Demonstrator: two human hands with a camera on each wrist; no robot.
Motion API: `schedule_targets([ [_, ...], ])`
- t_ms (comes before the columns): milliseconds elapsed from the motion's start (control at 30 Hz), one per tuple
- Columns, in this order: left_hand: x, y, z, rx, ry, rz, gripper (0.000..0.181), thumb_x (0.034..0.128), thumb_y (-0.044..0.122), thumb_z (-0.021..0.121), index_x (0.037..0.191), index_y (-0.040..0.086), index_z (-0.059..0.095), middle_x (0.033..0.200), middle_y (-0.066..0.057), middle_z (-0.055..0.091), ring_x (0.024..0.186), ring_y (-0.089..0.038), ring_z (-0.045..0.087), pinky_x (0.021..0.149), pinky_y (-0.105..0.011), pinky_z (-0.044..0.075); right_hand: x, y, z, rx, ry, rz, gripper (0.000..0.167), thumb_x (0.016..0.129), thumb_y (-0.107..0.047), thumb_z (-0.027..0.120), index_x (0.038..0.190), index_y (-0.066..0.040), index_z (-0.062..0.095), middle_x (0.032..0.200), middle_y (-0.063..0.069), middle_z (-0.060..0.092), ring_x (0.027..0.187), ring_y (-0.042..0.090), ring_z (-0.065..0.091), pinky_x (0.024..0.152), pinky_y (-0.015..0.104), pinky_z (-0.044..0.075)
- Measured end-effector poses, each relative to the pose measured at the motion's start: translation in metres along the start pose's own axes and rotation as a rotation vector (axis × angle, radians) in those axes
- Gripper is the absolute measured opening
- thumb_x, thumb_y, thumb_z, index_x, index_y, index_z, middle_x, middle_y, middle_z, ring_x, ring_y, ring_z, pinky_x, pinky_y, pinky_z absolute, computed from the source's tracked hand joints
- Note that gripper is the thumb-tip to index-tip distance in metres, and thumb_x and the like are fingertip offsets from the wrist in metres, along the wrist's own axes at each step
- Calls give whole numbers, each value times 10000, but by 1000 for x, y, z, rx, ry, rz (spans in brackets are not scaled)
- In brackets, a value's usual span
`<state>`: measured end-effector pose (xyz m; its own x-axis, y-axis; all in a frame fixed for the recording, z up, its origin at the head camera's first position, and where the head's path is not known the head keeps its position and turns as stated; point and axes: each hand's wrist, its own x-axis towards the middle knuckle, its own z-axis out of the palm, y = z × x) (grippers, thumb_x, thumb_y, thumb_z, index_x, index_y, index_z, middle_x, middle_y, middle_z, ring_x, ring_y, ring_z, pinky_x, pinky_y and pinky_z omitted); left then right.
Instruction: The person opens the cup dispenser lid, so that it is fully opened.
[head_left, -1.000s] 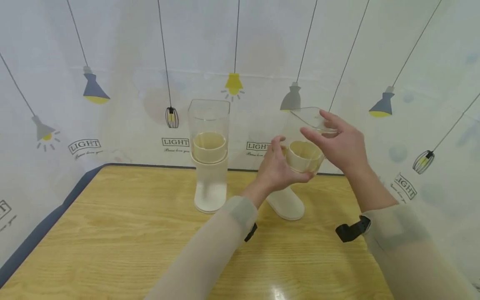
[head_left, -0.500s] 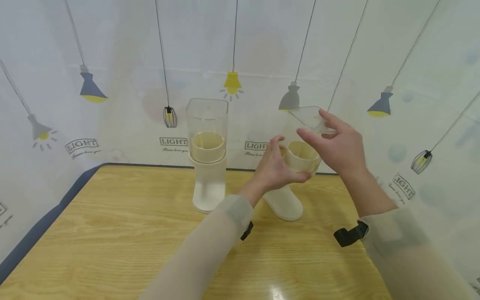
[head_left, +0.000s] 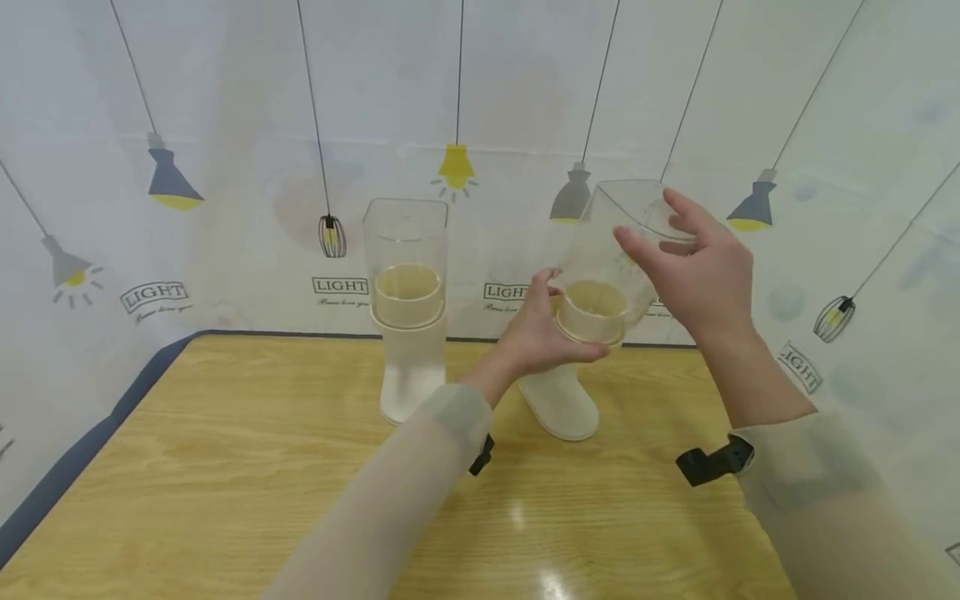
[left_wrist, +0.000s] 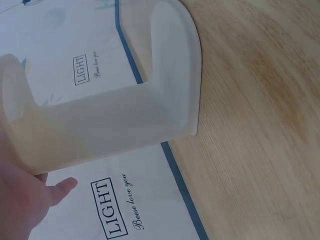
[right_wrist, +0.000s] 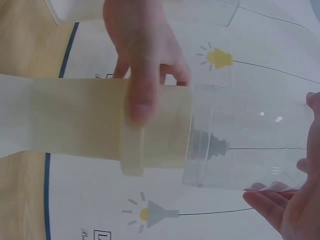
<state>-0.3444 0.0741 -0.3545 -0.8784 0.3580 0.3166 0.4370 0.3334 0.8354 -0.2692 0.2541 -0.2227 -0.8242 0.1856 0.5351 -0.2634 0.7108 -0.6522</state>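
Note:
A cream boot-shaped stand [head_left: 562,408] with a raised ring near its top is on the wooden table. My left hand [head_left: 536,337] grips its neck [right_wrist: 80,117] by the ring, the thumb lying across it in the right wrist view. Above, my right hand [head_left: 708,267] holds a clear squarish container [right_wrist: 250,130] near its far end, fingers spread around the wall. The container's lower edge is level with the top of the cream collar [right_wrist: 167,125]. In the left wrist view the stand's foot [left_wrist: 175,65] shows flat on the table, with part of my left hand [left_wrist: 22,200] below.
Left of the hands stands a second cream boot-shaped stand [head_left: 414,375] with a clear container [head_left: 405,225] seated on it. Behind the table [head_left: 225,467] hangs a pale wall sheet [head_left: 247,167] printed with lamps. The table has a dark blue back edge [head_left: 157,367].
My right hand has moved up, raising the clear container from around the cream collar to its top. The left hand keeps its grip on the stand. The head view has shifted slightly.

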Motion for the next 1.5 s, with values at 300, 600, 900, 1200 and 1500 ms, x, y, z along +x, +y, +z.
schedule_targets([
  [300,-5,-6,-4,-5,32,-52,1357,663,499,1003,1679,242,140,1617,-112,400,1418,-290,515,1171,-494,483,-2,-2,-27,27,84,20,663,904,-572,777,1516,-504,528,1540,16,629,1238,196,738,687,38,478],
  [600,-18,1,5,159,133,-120,1247,704,668,899,1651,170,259,1585,-79,408,1350,-261,560,1102,-445,543,-6,10,-55,94,116,76,639,906,-494,803,1496,-490,557,1513,-36,648,945,-207,646,710,46,494],
  [900,-21,5,22,278,233,-160,1301,666,815,833,1636,142,287,1479,-62,452,1165,-209,591,938,-376,599,-17,30,-72,30,107,169,641,933,-501,763,1522,-517,509,1564,-57,607,930,-244,575,686,26,463],
  [1200,-22,4,23,169,231,-212,1275,675,774,859,1660,223,267,1506,-97,449,1171,-251,602,961,-427,597,-30,65,-76,-107,102,229,682,946,-579,718,1559,-561,418,1640,15,524,1176,-119,651,662,-13,413],
  [1500,-18,-4,11,42,129,-215,1278,685,736,887,1686,287,231,1655,-89,385,1366,-319,553,1097,-544,536,-45,120,-68,-156,-38,253,762,953,-650,680,1623,-507,345,1677,99,464,1124,-135,648,627,38,439],
])
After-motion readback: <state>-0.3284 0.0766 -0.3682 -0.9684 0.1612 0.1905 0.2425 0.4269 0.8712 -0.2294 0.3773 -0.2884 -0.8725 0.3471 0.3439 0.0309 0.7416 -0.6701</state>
